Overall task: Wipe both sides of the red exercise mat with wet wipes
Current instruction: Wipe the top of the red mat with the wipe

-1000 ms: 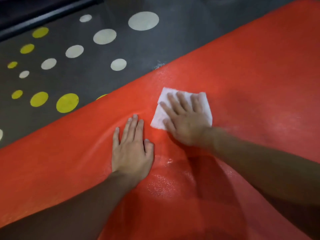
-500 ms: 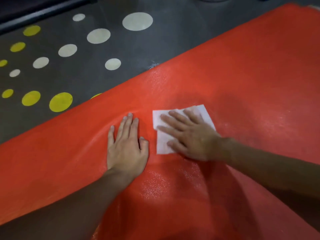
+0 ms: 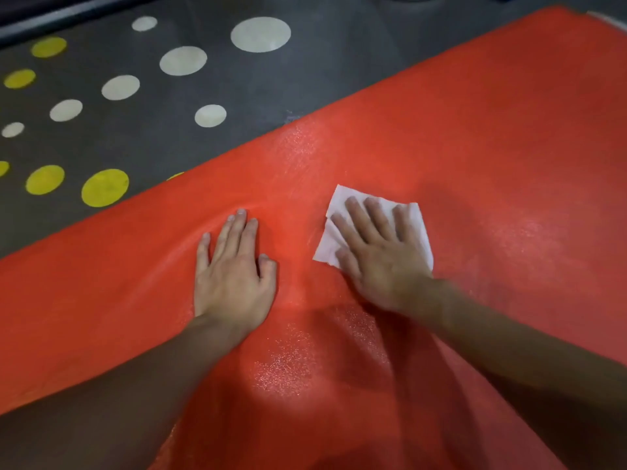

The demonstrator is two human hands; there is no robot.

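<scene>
While pressing down on wipe, holds right hand flat — fingers straight, slightly spread, nothing pinched or curled. Covers most of wipe with palm and fingers; leaves white corners showing at upper left, right side and lower left. Looks motion-blurred at right wrist and forearm.

Plants left hand flat on mat, just left of wipe, not touching it. Has fingers straight and close together, thumb out to the side, palm down, gripping nothing. Shows slight ripple in mat around those fingertips. Shows both bare forearms entering from bottom left and right.

Shows mat lying flat on floor, filling lower and right part of view, far edge running diagonally from lower left to upper right. Puts wipe roughly mid-view on mat, nearer that far edge than the near side. Shows wet sheen below and between the hands, more glitter near far edge above wipe and off to the right.

Beyond mat, shows dark grey floor with painted dots — white dots up top, yellow dots at left. Tucks one yellow dot partly under mat edge. Shows dark strip across top left corner; cannot tell what. Cuts off a round object at top edge, too little visible to identify.
</scene>
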